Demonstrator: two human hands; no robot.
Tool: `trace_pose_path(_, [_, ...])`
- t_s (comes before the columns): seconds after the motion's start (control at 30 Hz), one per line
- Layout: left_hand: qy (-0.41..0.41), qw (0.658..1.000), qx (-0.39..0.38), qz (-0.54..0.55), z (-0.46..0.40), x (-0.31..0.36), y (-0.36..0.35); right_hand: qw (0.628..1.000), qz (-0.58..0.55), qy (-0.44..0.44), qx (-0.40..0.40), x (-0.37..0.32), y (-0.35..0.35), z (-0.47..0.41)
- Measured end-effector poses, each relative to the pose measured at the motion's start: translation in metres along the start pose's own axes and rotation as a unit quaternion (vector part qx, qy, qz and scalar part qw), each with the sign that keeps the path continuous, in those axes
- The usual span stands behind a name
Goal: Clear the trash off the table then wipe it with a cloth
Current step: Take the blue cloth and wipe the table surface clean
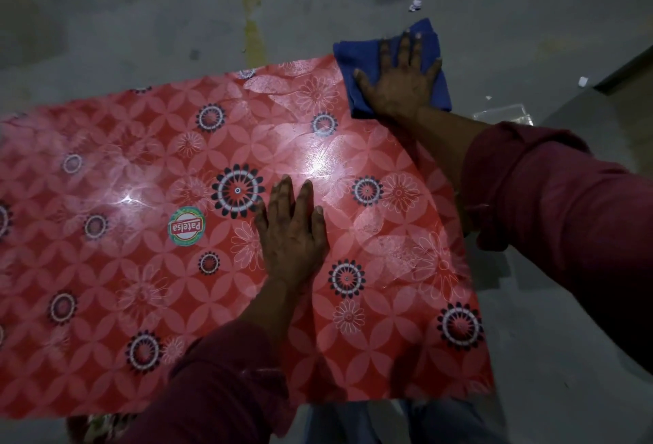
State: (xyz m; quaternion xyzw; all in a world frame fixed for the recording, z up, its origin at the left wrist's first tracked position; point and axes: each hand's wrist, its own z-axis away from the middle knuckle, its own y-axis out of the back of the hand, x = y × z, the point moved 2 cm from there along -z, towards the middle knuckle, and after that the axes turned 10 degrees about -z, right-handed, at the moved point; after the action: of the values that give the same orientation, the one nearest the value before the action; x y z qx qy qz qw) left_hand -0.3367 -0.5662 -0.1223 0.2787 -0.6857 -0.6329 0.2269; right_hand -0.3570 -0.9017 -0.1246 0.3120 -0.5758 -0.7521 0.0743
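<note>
The table (123,267) is covered with a shiny red floral plastic sheet. A folded blue cloth (357,54) lies at its far right corner, partly hanging past the edge. My right hand (399,79) presses flat on the cloth with fingers spread. My left hand (291,231) rests flat on the bare middle of the table, fingers together, holding nothing. No trash shows on the tabletop.
A round green and red sticker (186,227) sits left of my left hand. On the grey concrete floor beyond lie small paper scraps (415,5) and a clear plastic wrapper (503,114). A yellow painted line (252,19) runs across the floor.
</note>
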Motion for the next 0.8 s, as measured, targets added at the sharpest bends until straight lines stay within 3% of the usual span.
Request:
trace_pose_path(0.13, [-0.001,1.0,0.005,-0.006,-0.001,-0.001,-0.001,0.999,0.021,0.043,-0.001,-0.042,-0.017,-0.001])
trace_pose_path(0.33, [0.005,0.999,0.03,0.016,-0.001,-0.001,-0.001,0.975,0.015,0.217,-0.048,-0.134,-0.068,0.031])
trace_pose_path(0.5, [0.027,0.995,0.069,0.069,0.0,-0.005,-0.005,0.95,0.036,0.299,-0.078,-0.144,-0.074,0.051])
trace_pose_path(0.67, [0.021,0.992,0.086,0.092,-0.001,-0.003,-0.004,0.96,0.03,0.275,-0.036,-0.082,-0.051,0.072])
trace_pose_path(0.8, [0.025,0.991,0.075,0.108,-0.002,-0.002,-0.002,0.986,0.036,0.165,0.007,-0.024,-0.027,0.083])
